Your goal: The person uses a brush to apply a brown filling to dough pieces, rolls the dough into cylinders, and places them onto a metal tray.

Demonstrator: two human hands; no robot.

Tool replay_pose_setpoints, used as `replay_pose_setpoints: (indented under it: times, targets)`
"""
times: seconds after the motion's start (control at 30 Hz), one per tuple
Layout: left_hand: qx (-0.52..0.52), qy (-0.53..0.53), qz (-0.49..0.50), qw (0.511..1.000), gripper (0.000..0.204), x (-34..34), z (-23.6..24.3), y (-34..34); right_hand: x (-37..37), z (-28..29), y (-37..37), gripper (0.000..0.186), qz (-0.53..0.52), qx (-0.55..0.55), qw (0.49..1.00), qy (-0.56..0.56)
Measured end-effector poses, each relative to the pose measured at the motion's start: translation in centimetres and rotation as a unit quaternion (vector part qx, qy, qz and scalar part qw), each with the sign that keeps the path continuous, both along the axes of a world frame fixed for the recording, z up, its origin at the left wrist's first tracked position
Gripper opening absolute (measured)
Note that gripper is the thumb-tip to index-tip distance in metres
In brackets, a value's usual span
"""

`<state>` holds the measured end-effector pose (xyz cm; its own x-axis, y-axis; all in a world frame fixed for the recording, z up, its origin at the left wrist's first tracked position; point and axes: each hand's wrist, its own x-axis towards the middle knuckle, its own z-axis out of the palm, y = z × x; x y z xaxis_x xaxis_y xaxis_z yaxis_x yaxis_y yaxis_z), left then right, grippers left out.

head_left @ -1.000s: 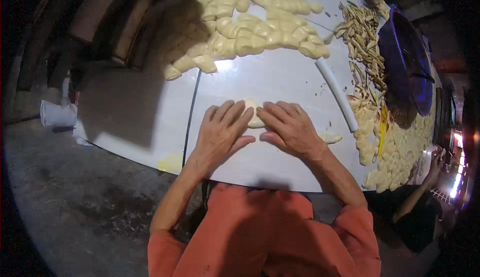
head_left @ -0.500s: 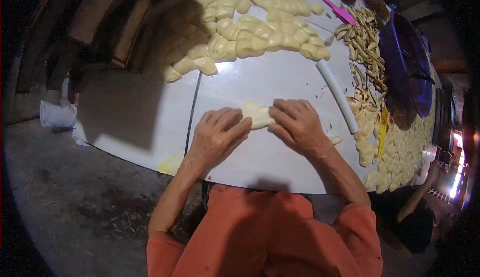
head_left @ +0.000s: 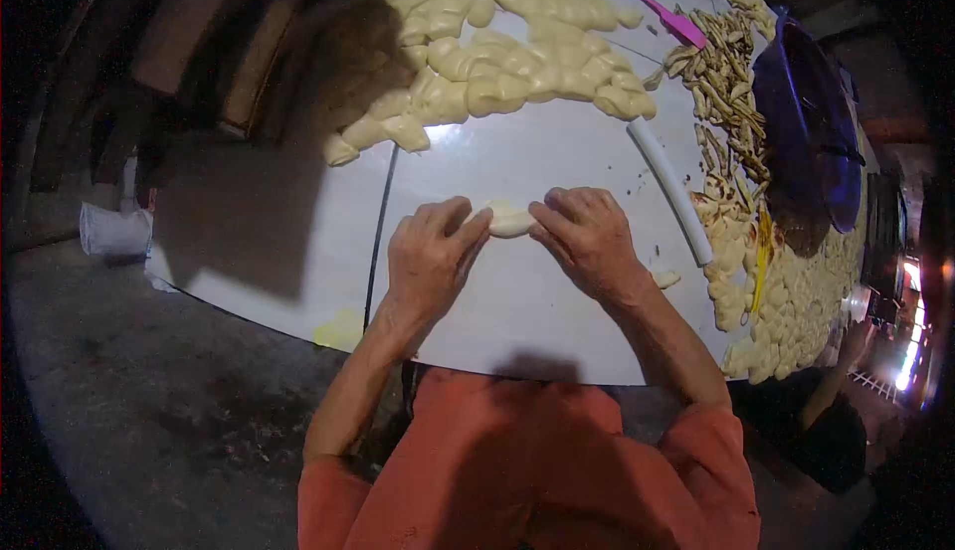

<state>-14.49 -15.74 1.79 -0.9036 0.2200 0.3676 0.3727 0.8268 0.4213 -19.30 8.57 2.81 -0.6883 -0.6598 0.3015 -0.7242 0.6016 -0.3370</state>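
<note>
A small pale piece of dough (head_left: 511,222), rolled into a short plump shape, lies on the white tabletop (head_left: 497,321) in front of me. My left hand (head_left: 432,247) pinches its left end between thumb and fingers. At the other end my right hand (head_left: 585,237) does the same, fingers curled over the dough. Beyond my hands, a wide pile of smooth dough pieces (head_left: 497,78) covers the far part of the table. A white rolling rod (head_left: 670,192) rests to the right of my right hand.
Heaps of brown filling strips (head_left: 731,83) run along the right side, with a pink spatula (head_left: 667,15) and a dark blue basin (head_left: 811,122) close by. A yellow utensil (head_left: 762,262) lies by more dough pieces (head_left: 806,301). Another person's arm (head_left: 841,376) shows at far right.
The flat, spread dough piece has been folded or rolled into a narrower, plumper shape. Both hands have shifted slightly. A hand at the far top edge has left view.
</note>
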Motion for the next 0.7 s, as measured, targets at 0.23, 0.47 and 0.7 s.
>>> replay_pose_setpoints:
  times: [0.23,0.47,0.7]
  targets:
    - [0.014,0.0,-0.022,1.0,0.026,-0.4,0.5,0.2,0.0,0.3,-0.2,0.034,0.003,0.005,1.0,0.002]
    - [0.021,-0.036,-0.041,0.998,0.035,-1.1,0.7,-0.2,-0.4,0.5,-0.4,0.03,-0.036,-0.034,0.998,-0.032]
    - [0.028,-0.1,-0.032,0.994,0.038,-2.8,1.9,-0.2,-1.5,1.2,-0.5,0.027,-0.036,-0.1,0.991,-0.087]
